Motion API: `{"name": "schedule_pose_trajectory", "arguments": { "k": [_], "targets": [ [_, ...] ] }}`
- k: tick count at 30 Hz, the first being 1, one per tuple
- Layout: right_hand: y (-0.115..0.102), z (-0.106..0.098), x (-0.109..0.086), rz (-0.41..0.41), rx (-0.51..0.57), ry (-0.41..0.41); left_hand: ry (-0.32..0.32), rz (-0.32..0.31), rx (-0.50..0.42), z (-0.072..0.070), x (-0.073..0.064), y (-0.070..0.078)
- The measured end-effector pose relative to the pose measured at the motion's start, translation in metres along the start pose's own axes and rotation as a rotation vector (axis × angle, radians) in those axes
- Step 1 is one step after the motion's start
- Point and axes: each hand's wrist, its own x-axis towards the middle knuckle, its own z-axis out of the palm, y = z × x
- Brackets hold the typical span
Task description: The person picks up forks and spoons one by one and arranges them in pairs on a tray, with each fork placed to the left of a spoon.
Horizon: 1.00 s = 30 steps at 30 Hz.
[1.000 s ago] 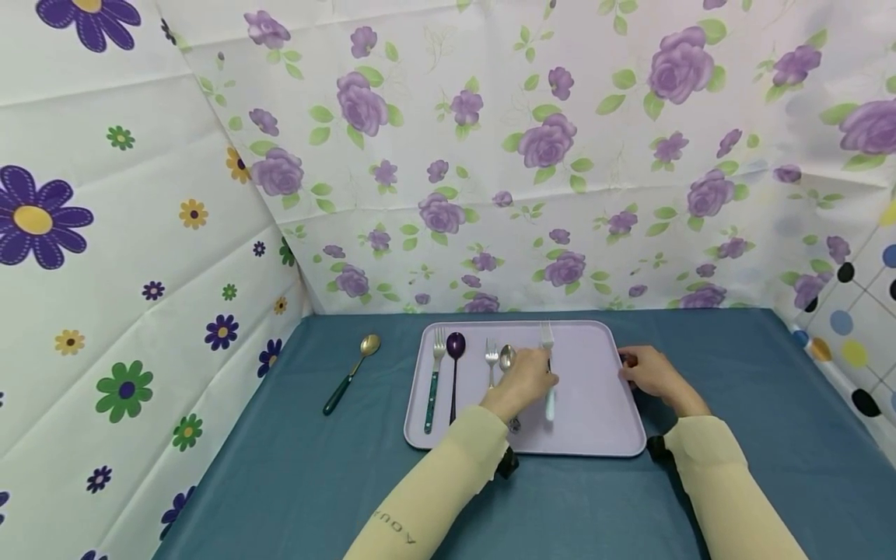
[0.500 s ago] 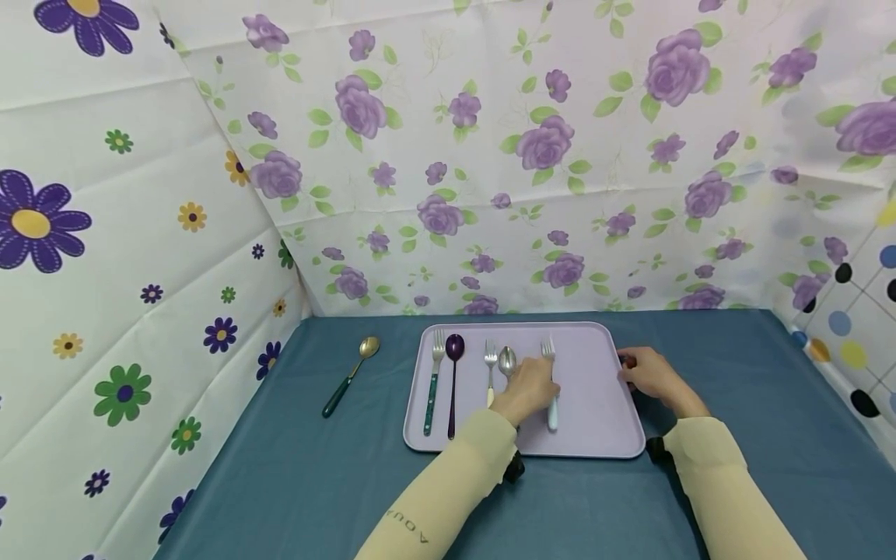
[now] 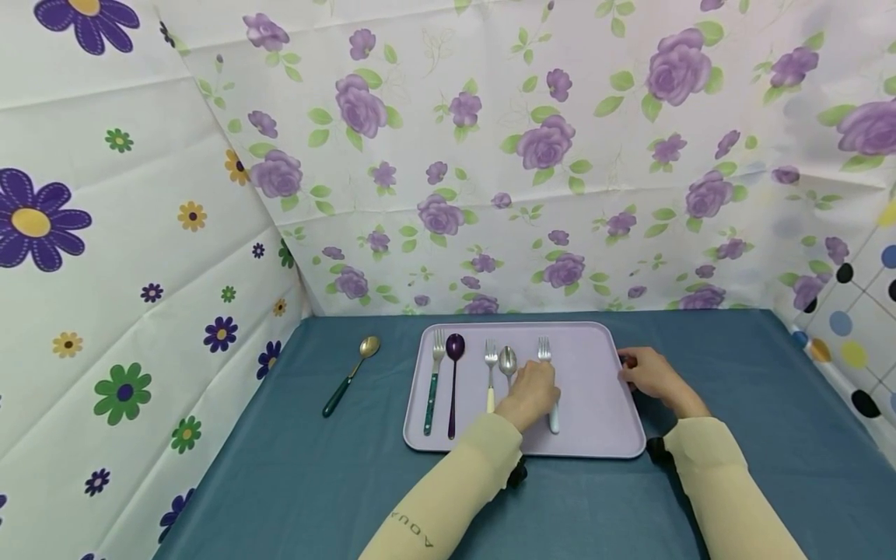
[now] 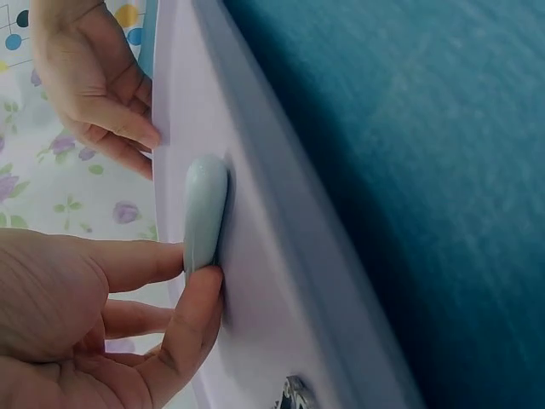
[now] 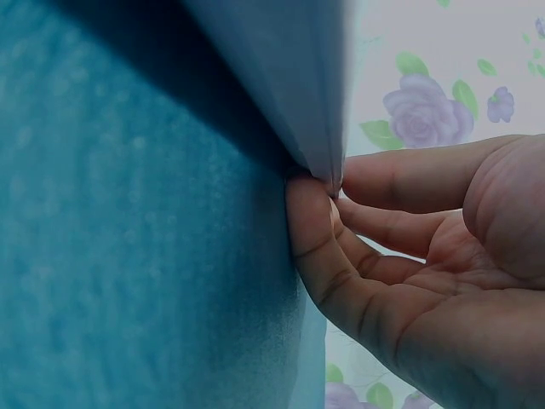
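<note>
A fork with a pale blue handle (image 4: 204,209) lies on the lilac tray (image 3: 595,420), right of its middle. My left hand (image 3: 533,393) pinches that handle between thumb and fingers; the metal tines (image 3: 544,348) point to the tray's far side. At the tray's right edge, my right hand (image 3: 654,373) grips the rim. In the right wrist view its thumb and fingers (image 5: 400,181) close on the rim from both sides. Just left of my left hand is a silver spoon (image 3: 507,359), its handle mostly hidden beneath the hand.
Also on the tray are a green-handled fork (image 3: 432,389), a dark purple spoon (image 3: 454,381) and a small fork with a cream handle (image 3: 491,373). A gold spoon with a green handle (image 3: 350,377) lies on the blue tablecloth (image 3: 280,482), left of the tray.
My left hand has shifted slightly right and nearer the tray's front edge, bringing the pale blue-handled fork slightly nearer and tilting it a little. My right hand stays at the rim.
</note>
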Motion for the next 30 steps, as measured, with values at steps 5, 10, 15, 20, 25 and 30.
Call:
{"name": "schedule_pose_trajectory", "arguments": {
  "k": [5,10,15,20,25,30],
  "targets": [
    [0.0003,0.0003,0.0009,-0.008,0.002,0.001,-0.012,-0.020,-0.023,-0.0025,-0.0032,0.0024],
    [0.0011,0.0007,0.0024,-0.016,0.009,0.009,-0.015,-0.029,-0.035,-0.0020,-0.0031,0.0022],
    [0.0017,0.0000,0.0015,-0.014,0.009,-0.001,-0.020,-0.030,-0.041,-0.0012,-0.0030,0.0021],
    [0.0020,0.0001,0.0012,-0.014,0.004,0.000,-0.016,-0.028,-0.031,-0.0013,-0.0032,0.0014],
    [0.0011,0.0001,0.0010,-0.014,-0.001,0.002,-0.016,-0.019,-0.026,-0.0013,-0.0032,0.0000],
    [0.0009,0.0000,0.0002,-0.021,-0.004,0.004,-0.018,0.009,-0.026,-0.0043,-0.0032,-0.0025]
  ]
}}
